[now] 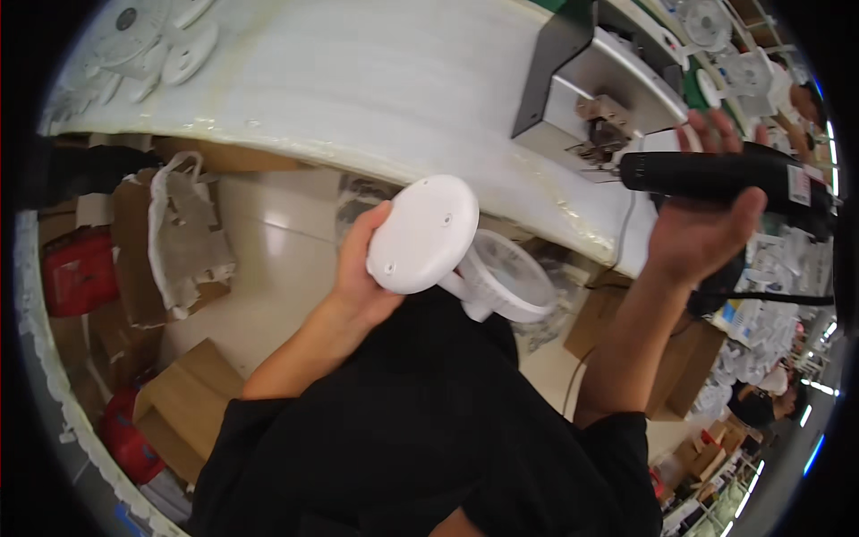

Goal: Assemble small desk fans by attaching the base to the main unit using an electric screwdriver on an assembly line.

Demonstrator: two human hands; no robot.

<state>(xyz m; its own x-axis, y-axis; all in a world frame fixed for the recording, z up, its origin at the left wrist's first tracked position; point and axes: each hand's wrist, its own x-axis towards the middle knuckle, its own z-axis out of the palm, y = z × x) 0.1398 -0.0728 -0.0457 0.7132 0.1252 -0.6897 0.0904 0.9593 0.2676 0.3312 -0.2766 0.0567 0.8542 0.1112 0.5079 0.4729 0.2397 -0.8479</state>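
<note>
A small white desk fan (423, 234) is in my left hand (362, 286), which is closed around the edge of its round base. The flat underside of the base faces up and shows small screw holes. The fan's round grille (510, 276) points away to the lower right, over my lap. My right hand (698, 237) is wrapped around a black electric screwdriver (707, 172), with the thumb on the near side and fingers behind it. The screwdriver lies sideways, its bit reaching left to the front of a metal screw feeder (595, 98). Whether a screw sits on the bit is too small to tell.
The white-covered table (358, 80) runs across in front of me. White fan parts (165, 49) lie at its far left, and more fans (747, 76) stand at the right. A black cable (761, 297) trails by my right arm. Cardboard boxes (192, 403) and red items (79, 273) are below left.
</note>
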